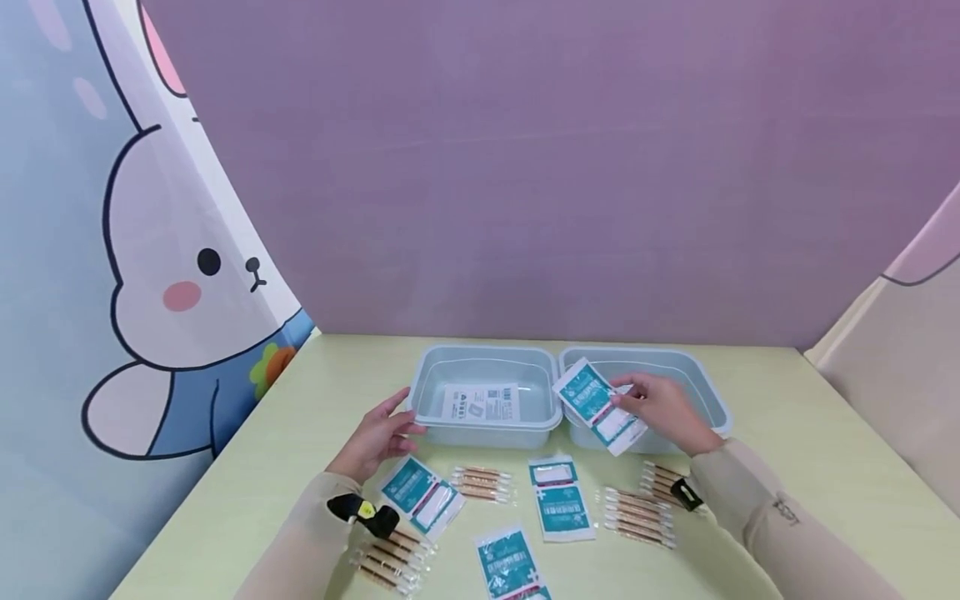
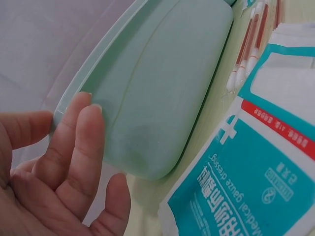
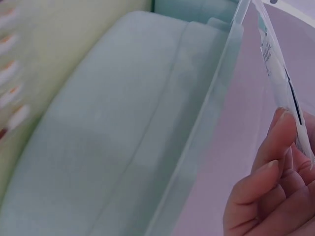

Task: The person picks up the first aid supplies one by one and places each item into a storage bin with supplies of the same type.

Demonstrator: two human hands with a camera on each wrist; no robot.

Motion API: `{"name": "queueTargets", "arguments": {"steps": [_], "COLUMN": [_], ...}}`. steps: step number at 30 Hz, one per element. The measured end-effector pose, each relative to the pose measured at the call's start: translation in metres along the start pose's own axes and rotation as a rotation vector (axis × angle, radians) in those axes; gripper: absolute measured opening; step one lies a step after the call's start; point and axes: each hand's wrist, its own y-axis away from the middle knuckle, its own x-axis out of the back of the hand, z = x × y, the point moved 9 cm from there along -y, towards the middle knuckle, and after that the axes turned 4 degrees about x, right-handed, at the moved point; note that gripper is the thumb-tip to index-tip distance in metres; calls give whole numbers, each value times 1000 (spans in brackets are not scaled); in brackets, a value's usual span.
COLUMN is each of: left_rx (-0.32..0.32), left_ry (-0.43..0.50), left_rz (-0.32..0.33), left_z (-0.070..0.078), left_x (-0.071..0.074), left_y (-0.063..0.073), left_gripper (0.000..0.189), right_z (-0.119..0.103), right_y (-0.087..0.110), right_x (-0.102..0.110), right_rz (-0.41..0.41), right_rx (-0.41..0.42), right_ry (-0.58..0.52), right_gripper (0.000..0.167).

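My right hand [image 1: 667, 410] pinches a teal-and-white medical gauze dressing packet [image 1: 588, 393] between thumb and fingers, tilted over the right-hand blue plastic bin [image 1: 693, 379]. In the right wrist view the packet [image 3: 281, 73] appears nearly edge-on beside the bin's rim [image 3: 197, 132]. At the near left corner of the left-hand bin [image 1: 480, 435], my left hand [image 1: 377, 440] has its fingers loosely extended, fingertips right at the rim. Below that hand lies another gauze packet [image 1: 423, 498], its printing large in the left wrist view. A white label [image 1: 480, 402] shows inside the left bin.
Two more gauze packets [image 1: 564, 510] [image 1: 513, 567] lie on the pale yellow table [image 1: 247, 517]. Clear packs of double-ended swabs [image 1: 482, 484] are spread around them, one bundle [image 1: 639, 517] near the right sleeve. A purple cloth [image 1: 555, 167] rises behind the bins.
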Motion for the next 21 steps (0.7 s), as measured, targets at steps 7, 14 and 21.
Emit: {"name": "queueTargets", "arguments": {"steps": [7,14,21], "left_rx": [4,9,10], "left_ry": [34,37,43], "left_rz": [-18,-26,-19], "left_z": [1,0,-1], "left_x": [0,-4,-5], "left_y": [1,2,3], "left_gripper": [55,56,56], "right_z": [-23,-40,-62], "right_y": [-24,-50,-75], "right_x": [-15,-33,-49], "right_rz": [-45,-103,-164], "right_rx": [5,34,41], "right_ry": [-9,-41,-57], "right_gripper": [24,24,25]}}
